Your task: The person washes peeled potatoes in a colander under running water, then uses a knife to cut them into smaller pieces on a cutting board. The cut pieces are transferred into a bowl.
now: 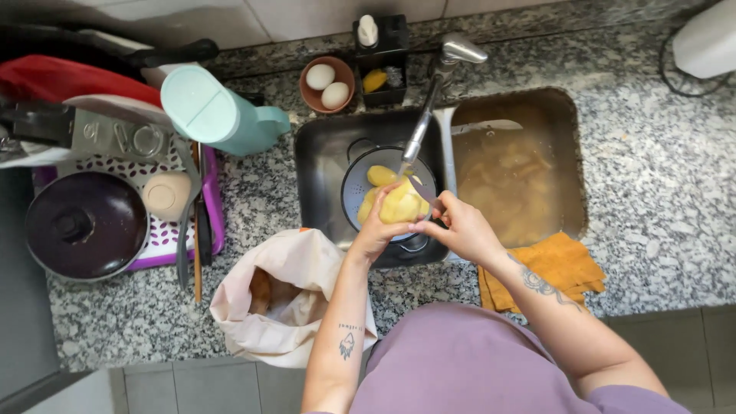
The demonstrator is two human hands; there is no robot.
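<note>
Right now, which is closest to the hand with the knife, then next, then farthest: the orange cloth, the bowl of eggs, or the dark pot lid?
From the right hand:
1. Orange cloth, just beside it on the counter, below the sink.
2. Bowl of eggs, up behind the sink near the wall.
3. Dark pot lid, far across on the drying rack.

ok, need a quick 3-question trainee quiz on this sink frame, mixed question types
1. True or false: the left hand holds a peeled potato over the colander in the left sink basin.
2. What does the right hand hold?
A. a sponge
B. a knife
C. an egg
3. Fill in: the small brown bowl behind the sink holds two ____.

Key
1. True.
2. B; its blade lies against the potato.
3. Eggs, both white.
</note>
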